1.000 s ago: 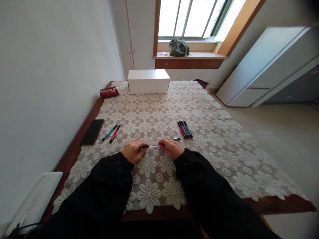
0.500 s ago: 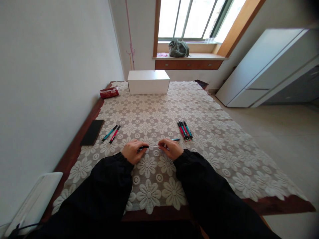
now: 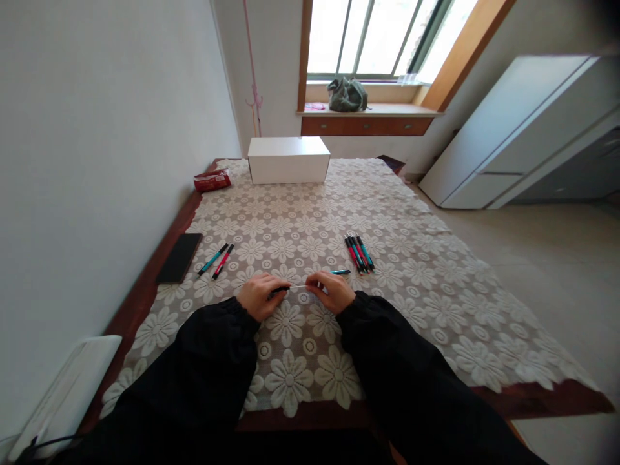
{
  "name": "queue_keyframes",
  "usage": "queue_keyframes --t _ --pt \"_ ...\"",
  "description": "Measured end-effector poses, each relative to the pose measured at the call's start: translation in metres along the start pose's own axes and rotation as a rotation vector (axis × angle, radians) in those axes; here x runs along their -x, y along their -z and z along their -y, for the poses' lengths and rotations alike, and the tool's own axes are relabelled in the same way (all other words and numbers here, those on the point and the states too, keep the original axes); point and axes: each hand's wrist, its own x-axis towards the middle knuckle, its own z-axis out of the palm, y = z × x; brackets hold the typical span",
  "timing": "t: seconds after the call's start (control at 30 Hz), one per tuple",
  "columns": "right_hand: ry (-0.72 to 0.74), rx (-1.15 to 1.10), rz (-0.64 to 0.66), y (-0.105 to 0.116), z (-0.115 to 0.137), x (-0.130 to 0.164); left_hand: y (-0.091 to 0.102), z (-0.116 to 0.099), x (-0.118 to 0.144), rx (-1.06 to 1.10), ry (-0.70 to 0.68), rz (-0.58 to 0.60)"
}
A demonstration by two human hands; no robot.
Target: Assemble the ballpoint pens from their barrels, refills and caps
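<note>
In the head view my left hand [image 3: 256, 296] pinches a black pen barrel [image 3: 281, 289] just above the tablecloth. A thin white stick, like a pen refill [image 3: 298, 287], runs from the barrel's end to my right hand [image 3: 335, 292], whose fingertips are closed on it. How far the stick goes into the barrel is hidden. Just beyond the right hand lies a teal pen piece [image 3: 341, 272], partly covered by that hand. A bunch of red and teal pens [image 3: 358, 253] rests to its right. On the left lie a teal pen barrel [image 3: 212, 259] and a red pen barrel [image 3: 223, 261].
A dark flat phone-like slab [image 3: 180, 258] lies at the left edge. Farther back are a red packet [image 3: 212, 180] and a white box [image 3: 289, 169]. A white device with a cable [image 3: 68, 394] stands at the near left. Lace cloth [image 3: 290, 213] covers the table.
My hands have come slightly closer together, the right one shifting a little left. A slightly shorter length of the white stick shows between them. Everything on the table is unchanged.
</note>
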Motion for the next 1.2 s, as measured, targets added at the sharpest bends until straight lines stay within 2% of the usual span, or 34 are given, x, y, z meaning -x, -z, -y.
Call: queue_keyframes --t 0.27,0.57,0.77,0.93,1.03,1.2 --pt "0.006 -0.018 -0.036 0.0 -0.0003 -0.0004 0.002 -0.0018 -0.0006 -0.011 0.005 -0.007" --pt "-0.011 -0.027 -0.019 -0.0007 -0.0033 0.0003 0.0026 -0.0028 -0.0005 -0.013 0.031 -0.007" --pt "0.002 0.085 0.005 0.0052 -0.0044 -0.0014 0.004 -0.0034 -0.0009 -0.061 0.059 -0.03" --pt "0.015 0.168 -0.038 0.0079 -0.0065 -0.0026 0.0048 -0.0024 -0.0013 -0.157 0.164 -0.044" --pt "0.033 0.2 -0.01 0.0063 -0.0066 -0.0023 0.0046 -0.0019 -0.0015 -0.2 0.218 -0.021" --pt "0.113 0.207 -0.013 0.0055 -0.0044 -0.0027 0.0043 -0.0016 -0.0016 -0.21 0.231 -0.018"
